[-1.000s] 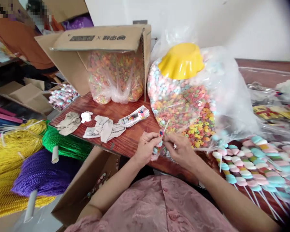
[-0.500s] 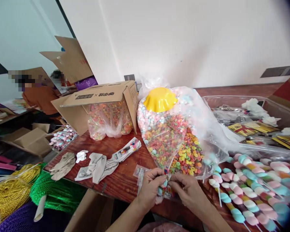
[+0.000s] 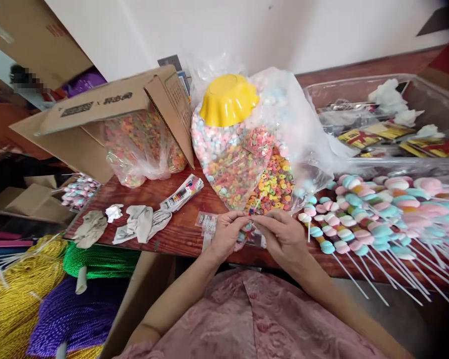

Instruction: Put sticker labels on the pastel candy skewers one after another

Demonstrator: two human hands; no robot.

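Close together at the table's front edge, both of my hands are closed around one marshmallow skewer (image 3: 246, 232), mostly hidden by my fingers. My left hand (image 3: 229, 232) grips it from the left. With bent fingertips, my right hand (image 3: 280, 236) pinches its upper end, where a small red and blue piece shows; whether this is a label or wrapper I cannot tell. Just beyond my fingers, a large clear bag holds colourful ring candies (image 3: 273, 182) and small marshmallows (image 3: 209, 144). To my right lies a pile of finished-looking marshmallow skewers (image 3: 359, 219) with white sticks.
A yellow bowl (image 3: 228, 102) sits upside down on the bag. At left are an open cardboard box (image 3: 97, 107), grey gloves (image 3: 142, 222) and a stack of printed wrappers (image 3: 182, 193). Behind the skewers stands a clear bin (image 3: 359, 82). Shiny cords (image 3: 78, 311) lie lower left.
The view has tilted down, so the table things appear higher and my pink clothing shows. My hands stay together on the skewer, with their fingertips now closer to each other.
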